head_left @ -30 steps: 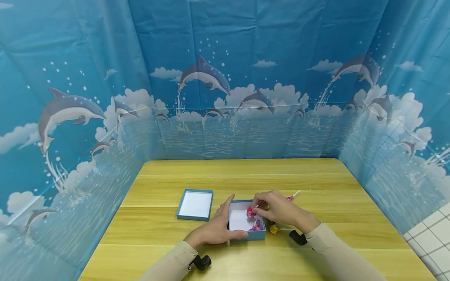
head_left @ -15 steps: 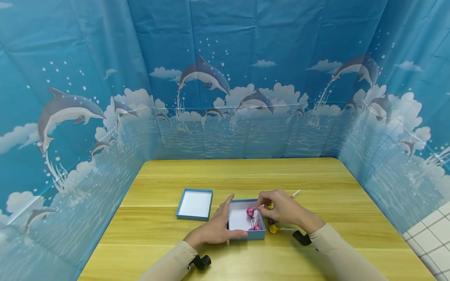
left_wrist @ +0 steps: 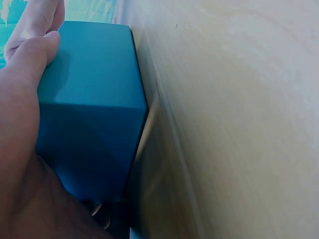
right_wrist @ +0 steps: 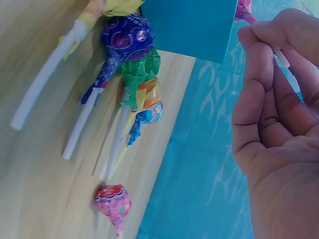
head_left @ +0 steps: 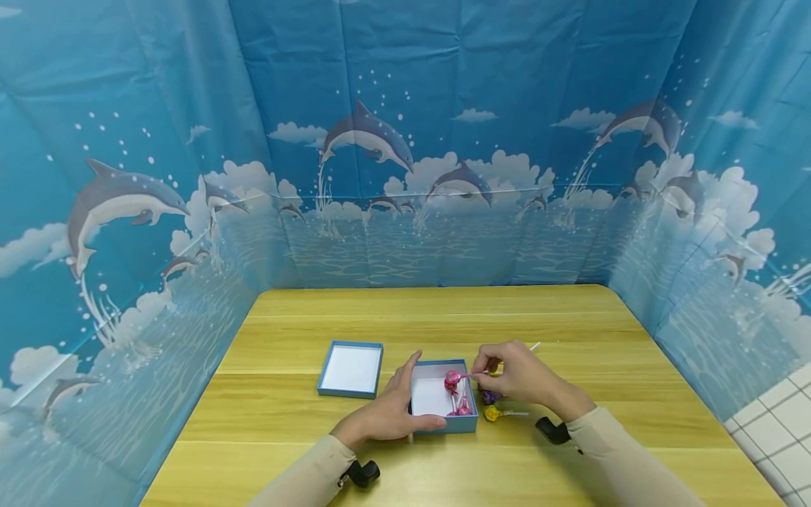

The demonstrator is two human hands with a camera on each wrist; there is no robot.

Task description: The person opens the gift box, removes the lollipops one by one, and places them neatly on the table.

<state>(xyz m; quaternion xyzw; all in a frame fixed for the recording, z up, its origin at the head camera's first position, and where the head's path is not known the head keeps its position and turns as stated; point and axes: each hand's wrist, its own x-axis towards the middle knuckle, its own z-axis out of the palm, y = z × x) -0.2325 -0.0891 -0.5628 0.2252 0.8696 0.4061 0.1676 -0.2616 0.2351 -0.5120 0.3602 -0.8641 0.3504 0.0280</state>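
A small blue box [head_left: 470,422] with a white inside sits on the wooden table [head_left: 443,317]. My left hand [head_left: 395,405] holds its left and front walls, thumb along the front; the left wrist view shows the fingers against the blue box [left_wrist: 92,109]. My right hand [head_left: 516,373] pinches the white stick of a pink lollipop [head_left: 452,379] and holds it over the box's right side. Another pink lollipop [head_left: 461,408] lies inside the box. In the right wrist view my right hand [right_wrist: 271,45] grips the stick [right_wrist: 281,59] beside the box [right_wrist: 192,25].
The blue lid [head_left: 351,368] lies open side up, left of the box. Several loose lollipops lie right of the box: a yellow one [head_left: 492,413], a purple one [right_wrist: 124,37], a green and orange one [right_wrist: 142,79] and a pink one [right_wrist: 113,201]. Blue dolphin-print curtains enclose the table.
My right hand drew back to the right and lifted the pink lollipop a little, now holding it by the stick's end. The left hand and box stayed still.
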